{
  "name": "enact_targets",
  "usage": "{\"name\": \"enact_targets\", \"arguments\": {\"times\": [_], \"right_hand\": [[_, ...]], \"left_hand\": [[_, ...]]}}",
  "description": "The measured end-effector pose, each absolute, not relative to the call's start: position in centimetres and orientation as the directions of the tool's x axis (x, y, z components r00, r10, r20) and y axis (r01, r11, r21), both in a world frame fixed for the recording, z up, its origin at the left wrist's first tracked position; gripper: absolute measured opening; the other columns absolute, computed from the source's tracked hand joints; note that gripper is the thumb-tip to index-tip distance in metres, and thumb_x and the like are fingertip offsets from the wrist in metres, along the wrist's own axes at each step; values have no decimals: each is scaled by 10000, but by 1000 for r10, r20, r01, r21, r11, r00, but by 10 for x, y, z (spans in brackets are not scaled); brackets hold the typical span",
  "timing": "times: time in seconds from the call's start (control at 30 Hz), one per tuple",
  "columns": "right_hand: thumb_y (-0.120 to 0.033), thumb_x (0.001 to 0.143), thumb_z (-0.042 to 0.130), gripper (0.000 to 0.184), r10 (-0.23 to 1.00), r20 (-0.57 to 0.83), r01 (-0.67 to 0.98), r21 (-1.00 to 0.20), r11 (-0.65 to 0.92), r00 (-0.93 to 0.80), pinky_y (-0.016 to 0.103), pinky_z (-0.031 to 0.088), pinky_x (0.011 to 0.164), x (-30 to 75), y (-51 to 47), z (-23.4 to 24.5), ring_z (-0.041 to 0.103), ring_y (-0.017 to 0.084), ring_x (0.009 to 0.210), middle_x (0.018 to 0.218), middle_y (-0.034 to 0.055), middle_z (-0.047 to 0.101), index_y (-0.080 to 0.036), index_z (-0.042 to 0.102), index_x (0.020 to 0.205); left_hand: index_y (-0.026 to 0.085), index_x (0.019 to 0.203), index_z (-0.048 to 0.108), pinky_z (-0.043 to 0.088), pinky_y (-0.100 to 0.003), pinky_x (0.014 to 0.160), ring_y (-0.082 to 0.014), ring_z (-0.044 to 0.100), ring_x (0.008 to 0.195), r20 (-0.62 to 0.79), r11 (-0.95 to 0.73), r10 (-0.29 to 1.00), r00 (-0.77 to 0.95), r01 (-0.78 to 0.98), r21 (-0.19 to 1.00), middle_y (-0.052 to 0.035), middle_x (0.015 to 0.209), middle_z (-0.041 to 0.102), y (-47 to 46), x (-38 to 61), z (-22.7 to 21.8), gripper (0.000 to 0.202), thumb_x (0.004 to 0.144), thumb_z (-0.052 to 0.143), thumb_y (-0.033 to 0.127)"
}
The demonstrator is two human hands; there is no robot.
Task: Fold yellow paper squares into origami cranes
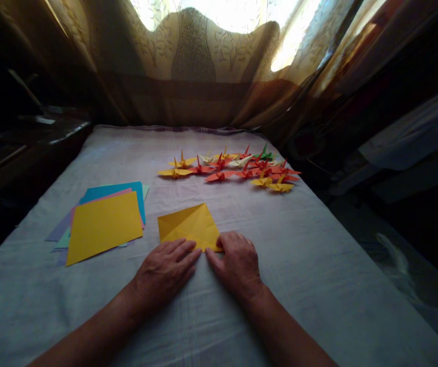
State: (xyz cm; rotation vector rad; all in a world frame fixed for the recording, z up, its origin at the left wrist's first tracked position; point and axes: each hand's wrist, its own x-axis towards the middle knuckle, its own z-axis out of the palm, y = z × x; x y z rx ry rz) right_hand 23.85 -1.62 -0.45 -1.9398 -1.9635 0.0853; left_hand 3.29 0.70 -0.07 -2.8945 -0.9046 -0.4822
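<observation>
Yellow paper (192, 224), partly folded, is seen in the head view lying approx. midway betw. the L and R edges of a cloth-covered surface (337, 285). Both hands are set at its lower edge. By the left hand (165, 265), laid fairly flat w/ fingers close together, the lower L part is pressed down; nothing seems to be gripped there. By the right hand (239, 260), fingers curled in and thumb stretched toward the lower edge, the R corner is covered; whether it's pinched or just pushed flat isn't clear, as the fingertips are partly hidden.

Re progress: crease lines and a darker section at upper L are shown on the paper, so folding is judged part done, prob. w/ a fair amt. left, since it's flat + broad. Toward the surface's far R corner, finished folded birds (221, 176) are grouped, mostly red + yellow, w/ some cream and green. Nearer the L edge, unfolded sheets (106, 224) are stacked loosely, yellow on top, blue, pink etc. beneath; no folds can be seen in those.
</observation>
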Motion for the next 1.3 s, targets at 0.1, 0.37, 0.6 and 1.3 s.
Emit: {"name": "enact_targets", "arguments": {"times": [0.1,0.37,0.6,1.3], "right_hand": [[-237,804,658,82,978,205,933,-357,38,38,311,321,724,245,-17,-4,553,195,770,780,18,631,-210,587,774],[-133,816,605,96,985,166,902,-430,25,51,288,335,734,260,-22,1,563,170,785,800,3,643,-213,595,764],[-125,783,617,105,977,208,918,-395,38,50,301,319,724,257,-21,-3,560,179,781,772,3,637,-216,591,736],[-275,809,676,168,962,269,941,-335,41,54,300,296,690,254,-18,-8,554,183,732,731,9,627,-211,573,692]], "left_hand": [[195,1216,664,529,-407,927,-260,645,1090,313,-824,544,778,567,21,-95,1201,697,8,32,-2,342,1000,412,277],[207,1240,646,494,-402,944,-250,612,1107,291,-829,546,785,556,56,-90,1219,675,10,31,-3,362,1015,375,289],[283,1304,606,427,-418,954,-250,570,1066,235,-832,550,801,549,75,-73,1211,636,13,35,2,378,1012,388,384],[232,1372,557,380,-435,1087,-254,560,1255,170,-835,541,824,550,-11,-55,1353,635,12,-16,4,421,998,435,384]]}}
